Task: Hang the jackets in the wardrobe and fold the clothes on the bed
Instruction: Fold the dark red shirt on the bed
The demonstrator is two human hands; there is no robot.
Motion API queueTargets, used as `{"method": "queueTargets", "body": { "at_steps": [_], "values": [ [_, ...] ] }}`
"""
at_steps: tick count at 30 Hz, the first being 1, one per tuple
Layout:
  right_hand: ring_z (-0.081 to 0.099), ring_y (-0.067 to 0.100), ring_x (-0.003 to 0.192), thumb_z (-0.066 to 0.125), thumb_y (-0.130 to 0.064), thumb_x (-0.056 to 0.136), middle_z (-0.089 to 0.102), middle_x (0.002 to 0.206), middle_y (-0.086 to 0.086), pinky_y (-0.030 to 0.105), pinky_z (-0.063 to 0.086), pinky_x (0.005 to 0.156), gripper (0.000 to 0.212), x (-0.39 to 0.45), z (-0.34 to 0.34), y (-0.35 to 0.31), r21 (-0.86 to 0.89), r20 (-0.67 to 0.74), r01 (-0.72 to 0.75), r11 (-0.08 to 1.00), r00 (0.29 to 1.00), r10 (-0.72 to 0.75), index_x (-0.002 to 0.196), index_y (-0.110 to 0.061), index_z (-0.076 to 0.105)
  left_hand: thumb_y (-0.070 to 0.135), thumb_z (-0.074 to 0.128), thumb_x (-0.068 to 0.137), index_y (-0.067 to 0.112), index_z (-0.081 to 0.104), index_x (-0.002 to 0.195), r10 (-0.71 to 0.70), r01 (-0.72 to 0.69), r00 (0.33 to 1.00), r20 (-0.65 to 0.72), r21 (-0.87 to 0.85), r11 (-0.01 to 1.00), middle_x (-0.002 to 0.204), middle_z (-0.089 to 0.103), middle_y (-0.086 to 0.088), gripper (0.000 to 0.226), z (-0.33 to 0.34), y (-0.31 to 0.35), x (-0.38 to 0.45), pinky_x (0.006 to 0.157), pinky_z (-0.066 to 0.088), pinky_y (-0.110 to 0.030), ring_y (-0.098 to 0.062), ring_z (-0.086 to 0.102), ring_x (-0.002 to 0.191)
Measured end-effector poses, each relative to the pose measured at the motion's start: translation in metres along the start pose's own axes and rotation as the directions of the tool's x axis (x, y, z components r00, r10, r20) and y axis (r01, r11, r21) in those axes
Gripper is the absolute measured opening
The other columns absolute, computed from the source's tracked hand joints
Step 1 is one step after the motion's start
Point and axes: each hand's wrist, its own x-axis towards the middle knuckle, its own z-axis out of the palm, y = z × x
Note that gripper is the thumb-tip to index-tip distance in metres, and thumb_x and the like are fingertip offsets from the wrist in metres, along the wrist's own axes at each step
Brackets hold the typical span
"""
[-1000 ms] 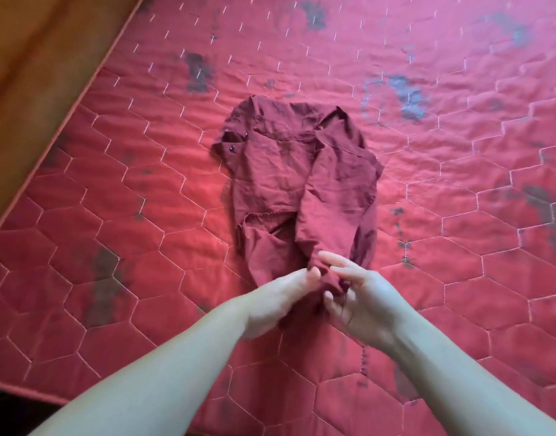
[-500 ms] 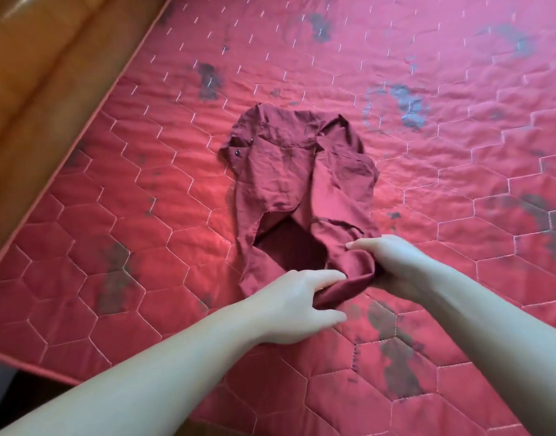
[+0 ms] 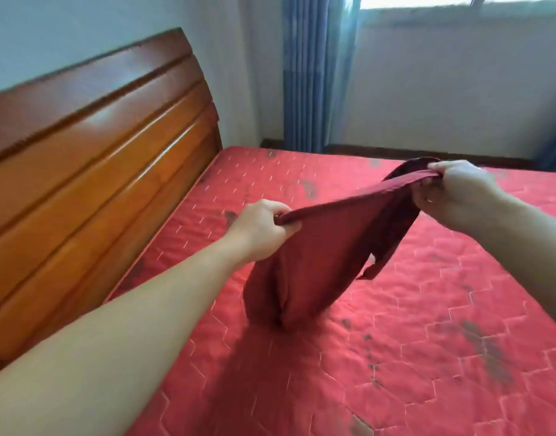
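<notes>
- My left hand (image 3: 259, 229) has its fingers curled tight round one end of the dark red garment's (image 3: 317, 265) upper hem, thumb on top, knuckles toward the headboard.
- My right hand (image 3: 453, 196) has its thumb and curled fingers clamped on the other end of that hem, where the cloth bunches into a thick roll over the fingers.
- Between the two hands the hem runs taut in a straight line, higher at my right hand than at my left.
- Below the hem the garment hangs as a loose pouch; its lowest folds touch the red quilted mattress (image 3: 427, 357), and it throws a shadow on the cover toward me.
- A narrow strip of the cloth dangles free under my right hand, clear of the mattress.
- I cannot tell what kind of garment it is from this angle.
- Both my forearms are bare and reach in from the near edge.
- The mattress cover has a stitched hexagon pattern and dark smudges.
- The wooden headboard (image 3: 91, 158) stands to the left of the garment, along the mattress edge.
- Beyond the mattress, a blue curtain (image 3: 308, 73) hangs beside a window (image 3: 427, 0), against a pale wall (image 3: 443, 96).
</notes>
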Motion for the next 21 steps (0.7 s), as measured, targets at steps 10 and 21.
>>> {"method": "queueTargets", "body": {
  "at_steps": [10,21],
  "values": [
    [0.071,0.012,0.065,0.051,-0.027,0.096,0.074,0.082,0.0,0.029,0.052,0.061,0.019,-0.056,-0.019,-0.115,-0.261,0.022,0.07,0.963,0.998,-0.066,0.113,-0.022,0.058,0.023,0.068,0.089,0.011,0.075,0.083,0.207,-0.202,0.978,-0.029,-0.398,0.895,0.073,0.064,-0.009,0.016,-0.114,0.136,0.012,0.059,0.047,-0.031,-0.019,0.054,0.065],
    [0.063,0.016,0.07,0.067,-0.019,0.082,0.068,0.076,0.0,0.036,0.054,0.063,0.006,-0.116,0.018,-0.011,-0.663,0.265,0.323,0.676,0.945,-0.192,0.077,-0.02,0.065,0.03,0.054,0.099,0.006,0.062,0.1,-0.12,0.204,0.976,0.182,-0.957,0.205,0.075,0.066,-0.014,0.025,-0.084,0.234,0.024,0.058,0.059,-0.038,-0.023,0.065,0.055]
  ]
}}
